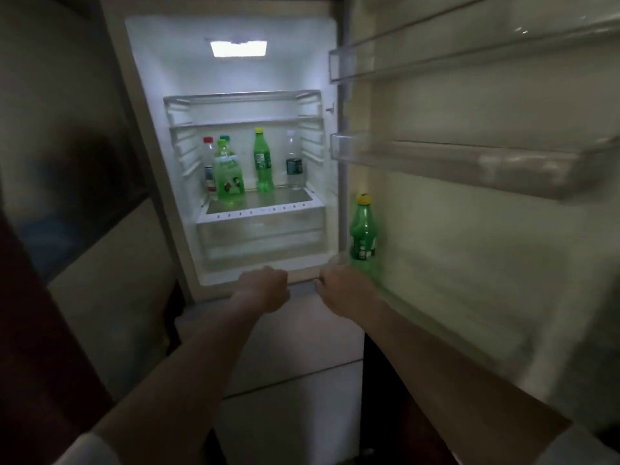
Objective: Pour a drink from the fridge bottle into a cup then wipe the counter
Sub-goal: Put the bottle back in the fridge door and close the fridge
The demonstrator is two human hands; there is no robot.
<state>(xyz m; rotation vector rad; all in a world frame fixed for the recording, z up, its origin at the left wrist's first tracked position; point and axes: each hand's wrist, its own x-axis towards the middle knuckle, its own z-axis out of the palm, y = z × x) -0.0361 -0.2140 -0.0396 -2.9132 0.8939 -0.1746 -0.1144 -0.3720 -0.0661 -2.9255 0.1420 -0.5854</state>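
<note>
Fridge (188, 45) open, nothing poured or wiped yet; right grip (345, 290) curled beside the green bottle (363, 234), hold unclear; left grip (265, 286) curled, apparently empty.

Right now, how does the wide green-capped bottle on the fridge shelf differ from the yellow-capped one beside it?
The green-capped bottle is wide with a large pale label; the yellow-capped bottle is slim with a small label. The green-capped bottle stands nearer the shelf front, the yellow-capped bottle farther back. Both are green, upright, on one shelf.
</note>
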